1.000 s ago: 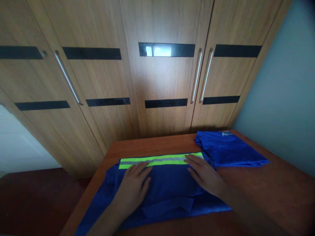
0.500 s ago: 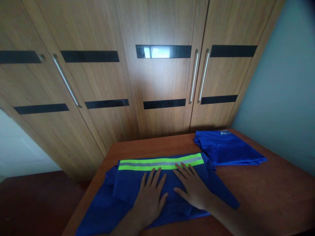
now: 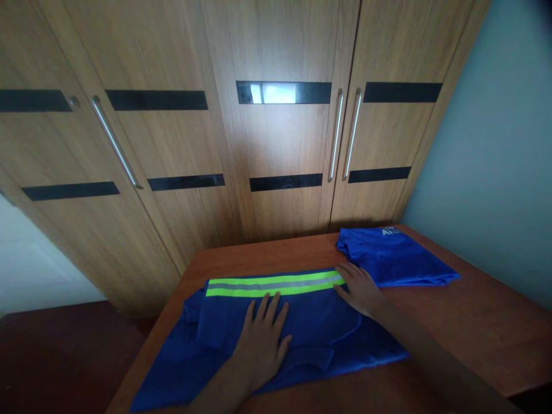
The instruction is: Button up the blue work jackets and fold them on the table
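Left hand (image 3: 261,342): palm down, your fingers fanned on the dark blue garment (image 3: 224,322), tips at the lower edge of the bright stripe (image 3: 271,286); thumb out toward your right hand (image 3: 359,289).
Right hand: farther forward than your left, at the stripe's right end; fingers close together, thumb apart on the cloth. Cannot tell whether you pinch the edge or just rest there.
Garment: under both your hands, partly folded, spreading past your left hand on its outer side and back beneath your right forearm.
Stripe: yellow-green with a grey band along its middle, running across the garment's far edge, ahead of your left hand.
Folded cloth (image 3: 401,261): brighter blue, just beyond your right hand and to its right; pale letters (image 3: 390,232) at its far edge.
Surface (image 3: 466,322): reddish-brown, under both pieces.
Wardrobe (image 3: 280,138): wooden, ahead of your hands, dark strips across its doors.
Wall (image 3: 487,155): bluish, off past your right hand.
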Motion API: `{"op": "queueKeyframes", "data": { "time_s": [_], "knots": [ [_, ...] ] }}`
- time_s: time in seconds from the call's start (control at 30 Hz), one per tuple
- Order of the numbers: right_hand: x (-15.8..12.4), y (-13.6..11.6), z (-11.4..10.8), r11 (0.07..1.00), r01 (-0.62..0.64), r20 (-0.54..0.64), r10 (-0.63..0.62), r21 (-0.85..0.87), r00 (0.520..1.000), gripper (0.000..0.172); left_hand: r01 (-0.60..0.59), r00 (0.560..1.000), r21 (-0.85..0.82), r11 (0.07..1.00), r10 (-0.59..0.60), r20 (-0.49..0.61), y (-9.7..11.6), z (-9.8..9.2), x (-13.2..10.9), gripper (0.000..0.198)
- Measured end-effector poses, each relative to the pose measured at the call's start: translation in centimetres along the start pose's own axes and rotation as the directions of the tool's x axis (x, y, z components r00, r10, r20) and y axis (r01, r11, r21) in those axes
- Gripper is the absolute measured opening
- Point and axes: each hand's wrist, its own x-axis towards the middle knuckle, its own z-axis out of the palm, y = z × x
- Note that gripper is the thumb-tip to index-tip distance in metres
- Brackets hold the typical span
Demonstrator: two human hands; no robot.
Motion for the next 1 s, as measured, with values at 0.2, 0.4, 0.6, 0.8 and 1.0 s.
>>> {"op": "queueKeyframes", "data": {
  "time_s": [0.2,0.4,0.6,0.8,1.0],
  "knots": [
    [3.0,2.7,-2.5,0.984,-0.106,0.206,0.075,0.142,0.976,0.053,-0.021,1.0,-0.034,0.999,0.021,0.001,-0.6,-0.1,-0.2,0.057],
    [3.1,2.8,-4.7,0.913,-0.123,0.245,0.027,0.389,0.969,0.036,-0.024,0.999,-0.007,1.0,0.024,-0.028,-0.8,-0.4,0.0,0.06],
    [1.5,2.9,-5.1,0.537,-0.333,0.406,-0.019,0.775,0.914,0.038,0.108,0.975,0.1,0.989,-0.086,-0.204,-0.5,-0.7,2.0,0.059],
    [0.4,2.3,-5.8,0.331,-0.459,0.469,0.055,0.824,0.881,0.033,0.105,0.977,0.125,0.987,-0.079,-0.198,0.6,1.7,3.6,0.059],
    [0.5,-0.9,-8.2,-0.041,-0.492,0.493,0.102,0.87,0.864,0.031,0.088,0.981,0.119,0.989,-0.065,-0.184,0.7,3.0,3.8,0.06]
  ]
}}
